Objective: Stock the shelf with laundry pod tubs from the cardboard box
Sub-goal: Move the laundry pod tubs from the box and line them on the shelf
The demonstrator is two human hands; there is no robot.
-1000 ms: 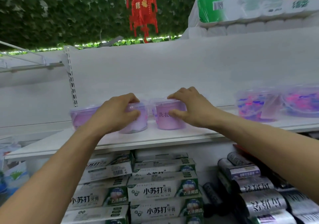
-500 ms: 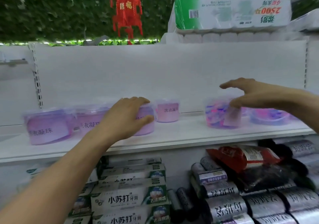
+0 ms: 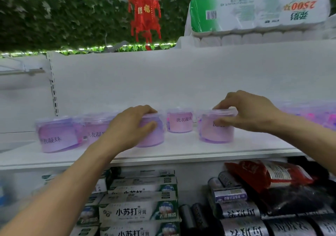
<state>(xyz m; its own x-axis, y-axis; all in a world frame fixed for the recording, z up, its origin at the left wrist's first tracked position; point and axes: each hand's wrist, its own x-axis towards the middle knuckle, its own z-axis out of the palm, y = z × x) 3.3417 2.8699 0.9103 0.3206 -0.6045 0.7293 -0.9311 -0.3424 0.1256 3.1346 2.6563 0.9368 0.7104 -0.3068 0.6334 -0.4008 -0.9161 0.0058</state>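
hands work a white metal shelf (image 3: 181, 150): the left hand (image 3: 131, 126) grasps a translucent purple plastic pod tub (image 3: 154, 135), the right hand (image 3: 252, 115) grips a pinker lidded tub (image 3: 216, 134) by rim and side. both tubs rest on the shelf. risk: nudging the small back tub (image 3: 180, 122) between them, or the neighbouring left tub (image 3: 96, 128). contents look purple, blurred; the cardboard box is unseen.

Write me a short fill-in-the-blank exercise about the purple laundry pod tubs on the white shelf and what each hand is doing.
1. The left hand grips a translucent purple plastic tub standing on the white ____.
2. The right hand holds the clear lid and side of another purple tub, which stands to the ____ of the left hand's tub.
3. A smaller-looking pink tub between the two hands is touched by ____ hand.
4. Above the shelf hangs a ____ paper lantern.

Missing words: shelf; right; neither; red
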